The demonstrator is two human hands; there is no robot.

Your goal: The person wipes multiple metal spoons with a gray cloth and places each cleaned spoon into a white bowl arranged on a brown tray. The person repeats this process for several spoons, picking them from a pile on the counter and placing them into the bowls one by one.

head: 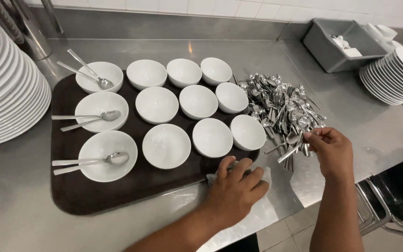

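No packages, labels, signs or screens in view, only bare crockery, cutlery and steel counter surfaces

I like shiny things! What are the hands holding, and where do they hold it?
The right hand pinches a spoon by its handle. The left hand presses on a white cloth.

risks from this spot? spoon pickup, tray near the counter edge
1. The right hand pinches one spoon out of a tangled spoon pile; neighbours could snag and slide off the counter.
2. The left hand presses a cloth at the tray rim; a push might jostle the bowls.
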